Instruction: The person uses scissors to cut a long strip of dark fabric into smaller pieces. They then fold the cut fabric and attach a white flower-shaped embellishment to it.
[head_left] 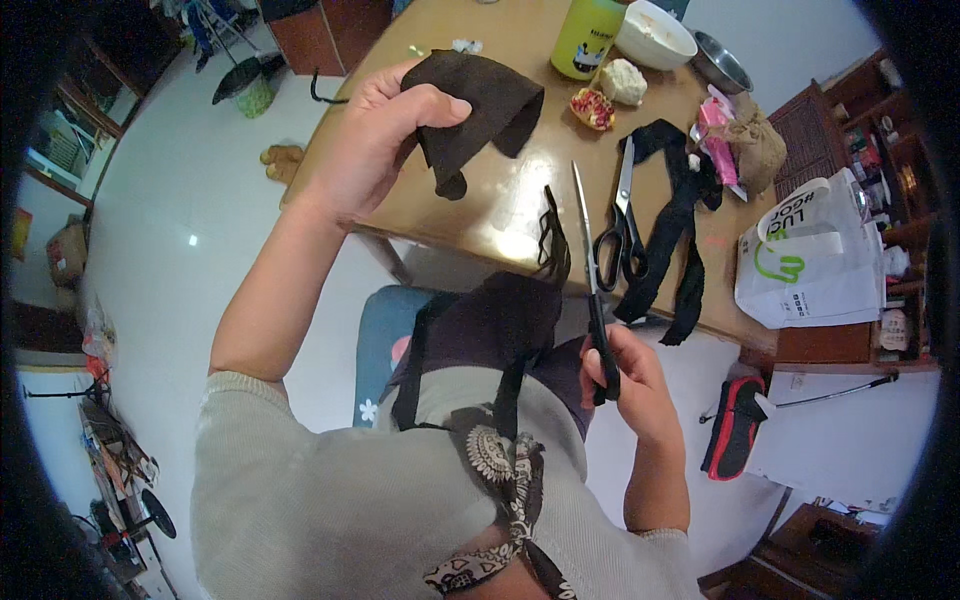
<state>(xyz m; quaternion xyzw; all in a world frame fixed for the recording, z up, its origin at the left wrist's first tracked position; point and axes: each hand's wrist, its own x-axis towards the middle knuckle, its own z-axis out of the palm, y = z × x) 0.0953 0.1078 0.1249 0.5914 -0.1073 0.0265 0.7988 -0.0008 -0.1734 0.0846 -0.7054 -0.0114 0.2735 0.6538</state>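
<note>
Bold dark lettering and a green outline drawing face me from the white bag at the table's right edge. The yellow-green container at the back bears smaller print and a little dark-and-white picture.

The person's left forearm angles up from a bent elbow, the left hand raised over the table, thumb and fingers pinched tight on a dark cloth that hangs with its edge curled. The right hand, lower and just off the table's front edge, has its fingers wrapped around the black handles of scissors, blades pointing away. Other scissors lie beside black strips.
</note>
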